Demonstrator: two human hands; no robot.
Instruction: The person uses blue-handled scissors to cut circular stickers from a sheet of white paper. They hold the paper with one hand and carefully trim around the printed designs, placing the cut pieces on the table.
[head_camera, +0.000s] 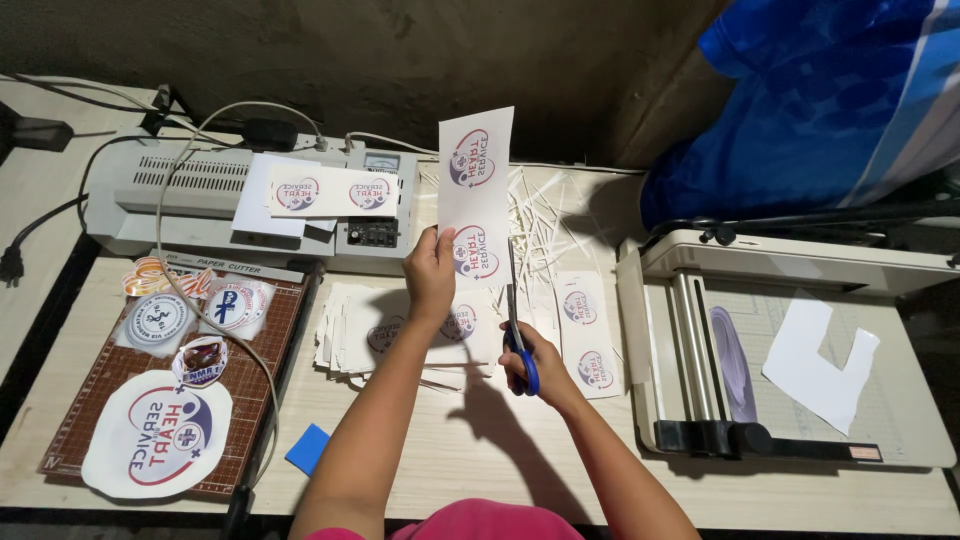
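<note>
While lamplit, pale wooden table (560, 470) against dark wall (330, 50).

My left hand (431, 272) holding up a white printed paper strip (474, 190), my right hand (528, 352) working blue-handled scissors (515, 330) just beside it, blades at the strip's edge

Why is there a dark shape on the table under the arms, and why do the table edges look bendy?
Head view: overhead light casts the arms' shadow onto the pale wooden table; the wide lens bows its edges; the tall white printed paper strip stays sharp; the back wall is dim.
</note>
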